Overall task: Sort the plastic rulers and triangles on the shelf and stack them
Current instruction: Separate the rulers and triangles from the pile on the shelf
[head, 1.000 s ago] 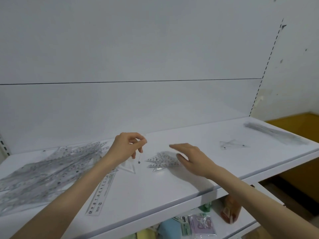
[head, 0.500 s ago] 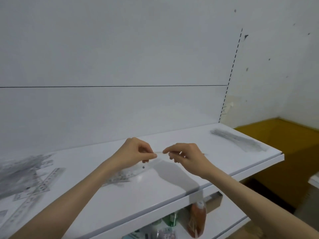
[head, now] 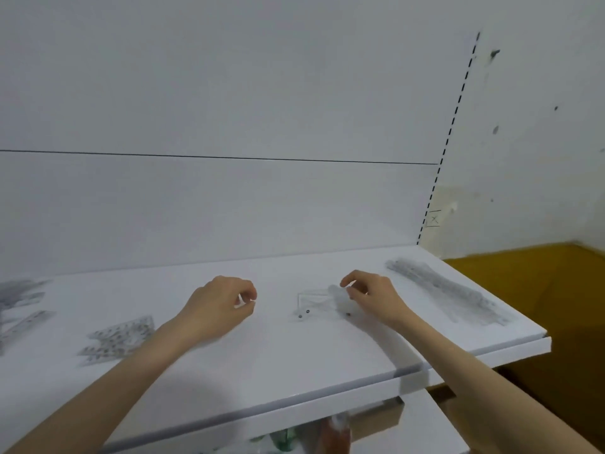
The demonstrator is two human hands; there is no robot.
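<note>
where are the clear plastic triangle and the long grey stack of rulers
clear plastic triangle (head: 312, 302): head view, its flat middle
long grey stack of rulers (head: 442, 290): head view, midway along the stack

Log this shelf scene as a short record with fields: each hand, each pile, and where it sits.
left hand: fingers curled, nothing seen in it, over the shelf
right hand: fingertips at the right edge of the clear triangles; grip blurred
clear triangles: flat on the shelf, between the hands
ruler stack: right end of the shelf, apart from the right hand
small triangle pile: left of the left forearm
unsorted pile: far left, blurred
</note>
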